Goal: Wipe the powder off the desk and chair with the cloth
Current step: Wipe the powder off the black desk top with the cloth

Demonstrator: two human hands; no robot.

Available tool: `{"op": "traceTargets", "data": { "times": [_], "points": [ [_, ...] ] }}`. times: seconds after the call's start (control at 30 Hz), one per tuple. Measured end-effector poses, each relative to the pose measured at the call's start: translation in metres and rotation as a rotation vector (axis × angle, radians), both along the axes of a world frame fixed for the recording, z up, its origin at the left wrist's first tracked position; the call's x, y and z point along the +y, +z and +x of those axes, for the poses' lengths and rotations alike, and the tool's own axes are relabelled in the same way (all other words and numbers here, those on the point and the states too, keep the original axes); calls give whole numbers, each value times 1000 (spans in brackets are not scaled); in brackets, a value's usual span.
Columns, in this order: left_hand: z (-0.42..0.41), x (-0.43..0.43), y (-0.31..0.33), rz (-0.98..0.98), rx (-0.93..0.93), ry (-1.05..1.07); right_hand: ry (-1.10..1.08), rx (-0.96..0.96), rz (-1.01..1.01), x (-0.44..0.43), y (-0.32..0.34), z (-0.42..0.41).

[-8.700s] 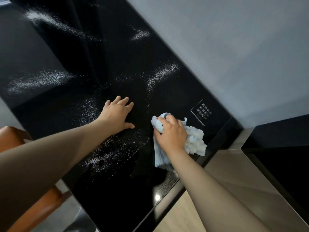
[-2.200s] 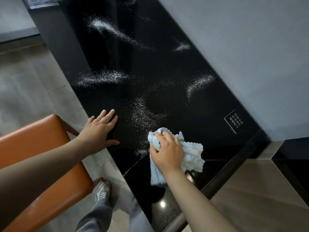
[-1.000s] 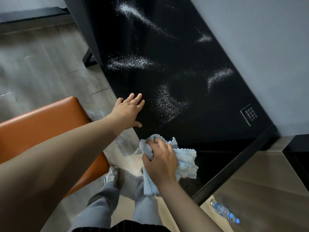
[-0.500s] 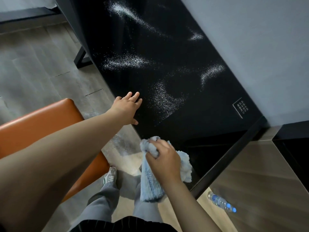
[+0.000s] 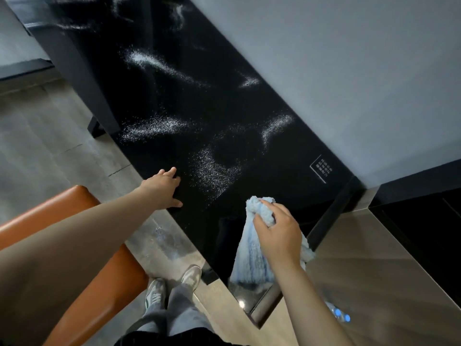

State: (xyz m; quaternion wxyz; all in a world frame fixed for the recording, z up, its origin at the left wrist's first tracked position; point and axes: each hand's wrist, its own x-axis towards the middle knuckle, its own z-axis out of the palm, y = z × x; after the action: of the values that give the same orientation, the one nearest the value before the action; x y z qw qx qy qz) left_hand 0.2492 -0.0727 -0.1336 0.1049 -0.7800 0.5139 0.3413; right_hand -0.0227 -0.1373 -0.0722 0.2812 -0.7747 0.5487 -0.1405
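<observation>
One camera only, worn on the person's head; wide-angled, it looks forward and steeply down along the desk, close above its near end; wall at right, chair at left, shoes near the bottom edge.

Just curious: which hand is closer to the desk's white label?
Right. The right hand, holding the cloth, is below the label; the left hand rests at the desk's opposite edge.
</observation>
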Motion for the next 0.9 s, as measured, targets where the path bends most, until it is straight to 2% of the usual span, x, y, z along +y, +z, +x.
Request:
{"op": "traceTargets", "data": {
  "times": [0.1, 0.3, 0.63, 0.9],
  "points": [
    [-4, -16, 18, 8, 34, 61, -19, -38, 0, -23, 11, -4],
    [-19, -50, 48, -187, 26, 106, -67, -86, -47, -68, 29, -14],
    [-25, -98, 74, -233, 64, 3, -141, -81, -107, -117, 47, -20],
    [9, -161, 63, -217, 44, -110, -209, -31, -173, -178, 51, 12]
  ]
}}
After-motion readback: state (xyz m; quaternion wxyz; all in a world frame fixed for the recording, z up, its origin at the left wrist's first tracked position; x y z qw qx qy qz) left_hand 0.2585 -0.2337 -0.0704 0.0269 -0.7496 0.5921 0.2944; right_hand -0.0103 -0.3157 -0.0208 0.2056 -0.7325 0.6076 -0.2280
